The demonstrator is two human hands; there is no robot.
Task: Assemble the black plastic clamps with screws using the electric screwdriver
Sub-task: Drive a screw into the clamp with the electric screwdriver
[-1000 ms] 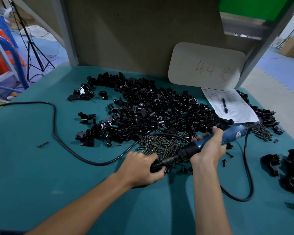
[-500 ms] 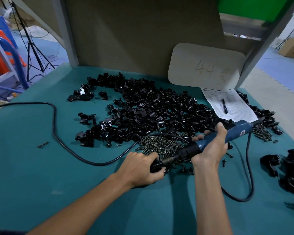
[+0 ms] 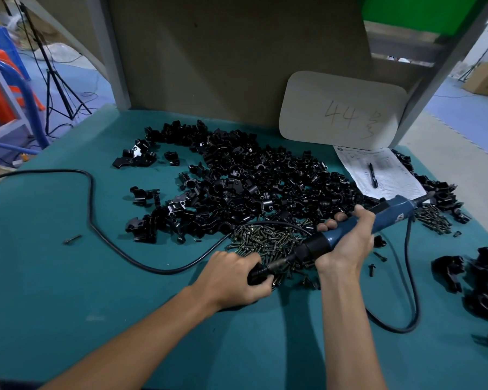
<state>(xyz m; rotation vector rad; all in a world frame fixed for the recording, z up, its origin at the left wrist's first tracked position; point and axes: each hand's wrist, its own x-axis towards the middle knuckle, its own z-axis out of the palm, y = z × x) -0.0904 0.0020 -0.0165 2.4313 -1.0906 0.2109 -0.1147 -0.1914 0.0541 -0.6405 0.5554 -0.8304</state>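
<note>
Driving a screw, it seems: right hand [image 3: 347, 243] wrapped round the electric screwdriver [image 3: 389, 212], left hand [image 3: 234, 277] gripping a black clamp [image 3: 258, 275] at the bit, beside the screw pile [image 3: 268, 240] (loose clamps [image 3: 251, 187] heaped behind). Next: steady, straight pressure.

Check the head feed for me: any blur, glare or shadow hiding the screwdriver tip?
Head view: centre sharp, no glare; edges bend from the wide lens; soft arm shadows lie on the table; the left hand grips the black clamp, hiding the electric screwdriver tip.
</note>
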